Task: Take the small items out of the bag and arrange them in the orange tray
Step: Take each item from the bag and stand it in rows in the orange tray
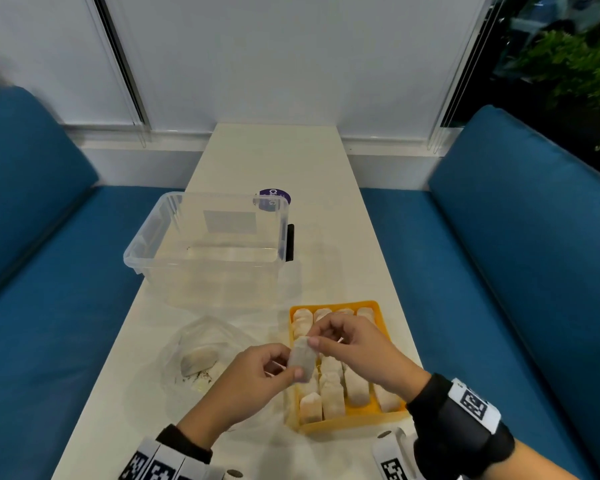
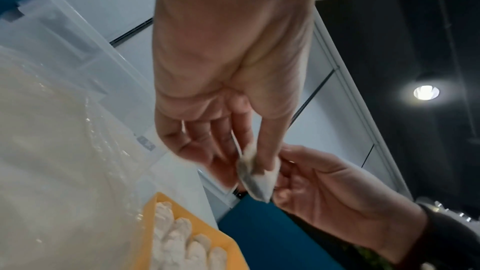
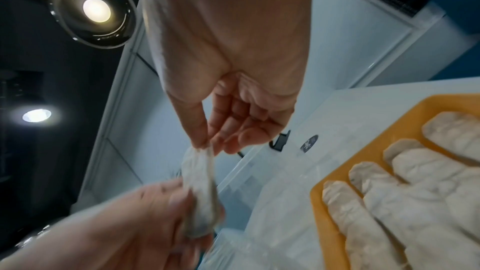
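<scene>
A pale tea bag (image 1: 302, 360) hangs in the air above the left edge of the orange tray (image 1: 385, 327). My left hand (image 1: 257, 375) pinches its lower part between thumb and fingers. My right hand (image 1: 347, 344) pinches its top corner. The wrist views show the same tea bag (image 2: 255, 178) (image 3: 200, 190) held between both hands. Several tea bags (image 1: 333, 393) lie in rows in the tray. The clear plastic bag (image 1: 205, 355) lies on the table left of the tray with a few tea bags (image 1: 200, 362) inside.
An empty clear plastic bin (image 1: 208, 247) stands behind the bag and tray on the white table (image 1: 274, 157). A purple round sticker (image 1: 274, 197) lies beyond the bin. Blue bench seats (image 1: 482, 271) flank the table on both sides.
</scene>
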Demonstrator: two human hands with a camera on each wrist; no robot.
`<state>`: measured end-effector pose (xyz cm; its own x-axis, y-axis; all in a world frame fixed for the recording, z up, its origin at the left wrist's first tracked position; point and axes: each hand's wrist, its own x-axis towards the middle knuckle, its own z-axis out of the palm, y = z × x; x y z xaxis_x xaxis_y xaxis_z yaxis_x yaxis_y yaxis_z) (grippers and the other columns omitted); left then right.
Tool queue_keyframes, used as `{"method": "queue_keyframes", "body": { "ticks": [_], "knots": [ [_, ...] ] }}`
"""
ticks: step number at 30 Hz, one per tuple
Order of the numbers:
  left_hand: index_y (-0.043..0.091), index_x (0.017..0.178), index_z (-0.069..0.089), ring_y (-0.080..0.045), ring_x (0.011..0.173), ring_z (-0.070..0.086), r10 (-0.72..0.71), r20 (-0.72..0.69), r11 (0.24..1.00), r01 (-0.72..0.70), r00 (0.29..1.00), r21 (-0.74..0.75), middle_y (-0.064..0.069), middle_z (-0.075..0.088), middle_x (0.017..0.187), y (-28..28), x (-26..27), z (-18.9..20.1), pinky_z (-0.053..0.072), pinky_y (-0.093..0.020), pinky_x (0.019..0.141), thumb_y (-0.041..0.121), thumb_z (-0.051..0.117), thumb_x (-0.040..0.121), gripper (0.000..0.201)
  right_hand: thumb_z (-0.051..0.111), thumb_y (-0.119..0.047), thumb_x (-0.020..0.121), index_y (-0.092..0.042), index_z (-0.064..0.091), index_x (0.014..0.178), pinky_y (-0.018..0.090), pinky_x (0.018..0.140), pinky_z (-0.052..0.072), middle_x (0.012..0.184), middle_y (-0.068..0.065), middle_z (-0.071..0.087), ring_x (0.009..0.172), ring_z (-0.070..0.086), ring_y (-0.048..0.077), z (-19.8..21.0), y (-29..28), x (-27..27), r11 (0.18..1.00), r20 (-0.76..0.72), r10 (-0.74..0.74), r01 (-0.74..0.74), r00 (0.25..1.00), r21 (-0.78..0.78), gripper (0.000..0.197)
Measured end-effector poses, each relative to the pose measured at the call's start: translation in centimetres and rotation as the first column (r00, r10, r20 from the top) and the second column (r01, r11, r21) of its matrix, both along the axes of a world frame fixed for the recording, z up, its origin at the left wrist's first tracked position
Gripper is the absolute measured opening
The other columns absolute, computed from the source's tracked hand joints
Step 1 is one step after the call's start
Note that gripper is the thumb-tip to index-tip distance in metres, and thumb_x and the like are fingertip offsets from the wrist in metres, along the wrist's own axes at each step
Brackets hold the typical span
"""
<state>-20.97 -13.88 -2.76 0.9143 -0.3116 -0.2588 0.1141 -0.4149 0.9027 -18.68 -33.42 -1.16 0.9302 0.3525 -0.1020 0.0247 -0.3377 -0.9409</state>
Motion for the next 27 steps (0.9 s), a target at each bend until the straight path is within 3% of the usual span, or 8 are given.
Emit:
{"method": "queue_keyframes", "body": {
  "ticks": [2,3,6,9,13,16,22,27],
  "knots": [
    [0.032,0.1,0.064,0.0,0.086,0.06,-0.072,-0.025,0.986,0.075,0.997,0.147,0.014,0.066,0.099,0.5,0.0,-0.2,0.046,-0.011,0.075,0.037,0.062,0.086,0.015,0.062,-0.018,0.089,-0.021,0.065,0.087,0.012,0.068,0.045,0.081,-0.004,0.063,0.072,0.055,0.001,0.0,-1.4,0.6,0.997,0.009,-0.01,0.011,1.0,-0.076,0.004],
    [0.033,0.105,0.061,0.001,0.09,0.059,-0.088,-0.056,0.975,0.098,0.995,0.198,0.016,0.063,0.104,0.9,-0.1,-0.4,0.045,-0.009,0.074,0.039,0.059,0.087,0.019,0.061,-0.02,0.09,-0.023,0.063,0.088,0.012,0.068,0.045,0.081,-0.005,0.064,0.07,0.055,-0.001,-0.3,-2.2,0.9,0.991,0.005,-0.013,0.014,1.0,-0.133,0.005],
    [0.039,0.105,0.059,0.001,0.095,0.057,-0.028,-0.148,0.973,0.061,0.989,0.223,0.017,0.061,0.108,2.8,-0.5,-0.8,0.044,-0.012,0.075,0.042,0.056,0.088,0.018,0.054,-0.027,0.094,-0.032,0.054,0.087,0.012,0.067,0.045,0.079,-0.011,0.064,0.067,0.058,-0.001,-1.7,-4.3,1.4,0.933,-0.058,0.006,-0.027,0.998,-0.358,0.009],
    [0.04,0.101,0.061,-0.003,0.096,0.06,0.069,-0.185,0.982,-0.034,0.98,0.185,0.013,0.061,0.107,4.7,-1.1,-1.3,0.046,-0.017,0.081,0.04,0.056,0.089,0.014,0.049,-0.028,0.096,-0.03,0.052,0.09,0.014,0.067,0.045,0.078,-0.01,0.064,0.068,0.058,0.003,-3.5,-5.8,1.4,0.868,-0.209,0.022,-0.123,0.978,-0.482,0.007],
    [0.033,0.102,0.063,-0.009,0.096,0.063,0.167,-0.232,0.98,-0.135,0.958,0.149,0.006,0.065,0.105,6.4,-2.1,-2.3,0.048,-0.027,0.091,0.033,0.056,0.091,0.013,0.048,-0.026,0.097,-0.03,0.05,0.088,0.017,0.067,0.044,0.07,-0.006,0.063,0.062,0.055,0.006,-5.3,-6.5,1.2,0.807,-0.329,0.076,-0.252,0.941,-0.533,0.01],
    [0.03,0.101,0.063,-0.014,0.096,0.063,0.219,-0.272,0.972,-0.184,0.937,0.148,-0.002,0.067,0.105,7.1,-2.7,-3.0,0.049,-0.026,0.086,0.029,0.055,0.092,0.013,0.047,-0.024,0.098,-0.031,0.049,0.089,0.013,0.061,0.042,0.071,-0.008,0.062,0.061,0.055,0.005,-6.3,-6.1,1.1,0.776,-0.375,0.081,-0.294,0.924,-0.558,0.011],
    [0.027,0.101,0.063,-0.014,0.095,0.063,0.291,-0.287,0.956,-0.266,0.913,0.123,0.001,0.067,0.104,7.5,-3.0,-3.2,0.048,-0.021,0.077,0.026,0.055,0.092,0.013,0.049,-0.018,0.096,-0.022,0.053,0.099,0.014,0.059,0.047,0.086,-0.002,0.06,0.067,0.062,0.008,-7.9,-5.7,1.6,0.808,-0.358,-0.033,-0.186,0.933,-0.56,0.007],
    [0.024,0.102,0.063,-0.014,0.094,0.062,0.35,-0.213,0.936,-0.331,0.912,0.12,0.003,0.066,0.102,8.3,-2.3,-2.7,0.047,-0.022,0.076,0.023,0.055,0.092,0.013,0.053,-0.018,0.093,-0.021,0.053,0.096,0.012,0.055,0.045,0.084,-0.002,0.062,0.06,0.061,0.007,-7.5,-5.8,1.8,0.824,-0.29,-0.1,-0.084,0.952,-0.561,0.004]
  ]
}}
